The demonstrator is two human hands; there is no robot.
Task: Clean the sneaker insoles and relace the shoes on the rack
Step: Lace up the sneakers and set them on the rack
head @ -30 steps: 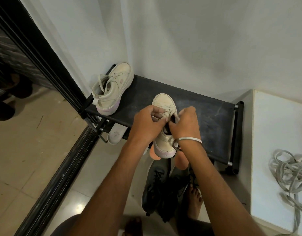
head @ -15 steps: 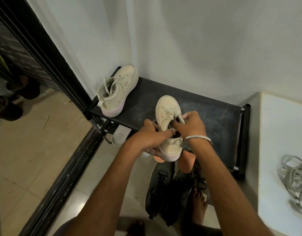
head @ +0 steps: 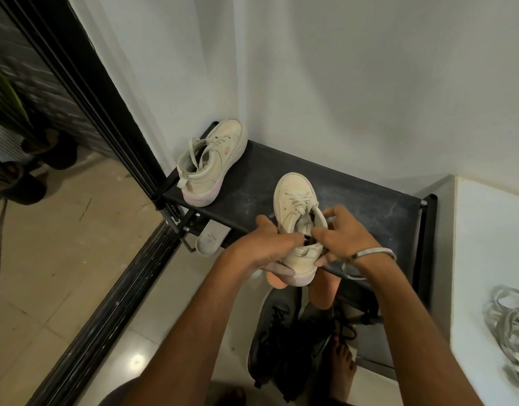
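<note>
we held the near sneaker (head: 296, 227) at the front edge of the rack (head: 369, 206), left hand (head: 270, 247) curled around its side, right hand (head: 343, 232) pinching at its collar. its heel overhung, so a hard tug could have tipped it off.

Two cream sneakers (head: 297, 218) (head: 211, 165) with pale pink soles sit on a black shoe rack (head: 355, 200). Dark grey shoes (head: 281, 341) lie on beige floor tiles (head: 47, 259). Grey laces (head: 510, 326) rest on a white surface (head: 486, 230).
</note>
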